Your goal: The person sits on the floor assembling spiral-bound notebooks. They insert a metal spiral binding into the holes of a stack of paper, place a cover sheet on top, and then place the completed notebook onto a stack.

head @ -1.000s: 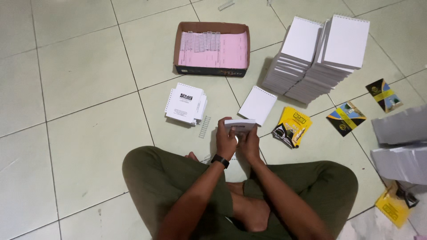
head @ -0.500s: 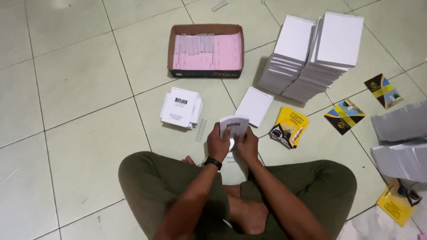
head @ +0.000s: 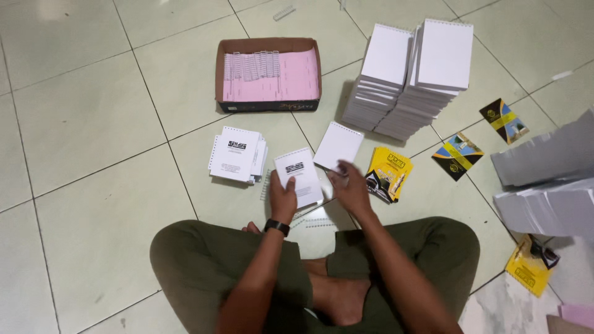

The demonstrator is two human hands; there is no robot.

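My left hand (head: 283, 199), with a black watch on the wrist, holds up a small white notepad (head: 299, 177) that has black print on its cover. My right hand (head: 351, 187) hovers just right of it, fingers spread, touching the lower edge of a blank white spiral notepad (head: 338, 145) lying on the floor. A short stack of printed white pads (head: 236, 154) lies to the left of my left hand. Loose wire spiral bindings (head: 318, 220) lie on the tiles in front of my crossed legs.
A brown cardboard box (head: 268, 46) holding pink sheets and spiral wires sits ahead. Two tall stacks of white spiral pads (head: 408, 74) stand at the right. Yellow covers (head: 387, 174) and dark covers (head: 458, 154) lie nearby. Grey sheet piles (head: 547, 185) lie far right.
Both hands were shut together on the small pad. Now my left hand alone lifts it with the printed cover showing, and my right hand has moved away to the right.
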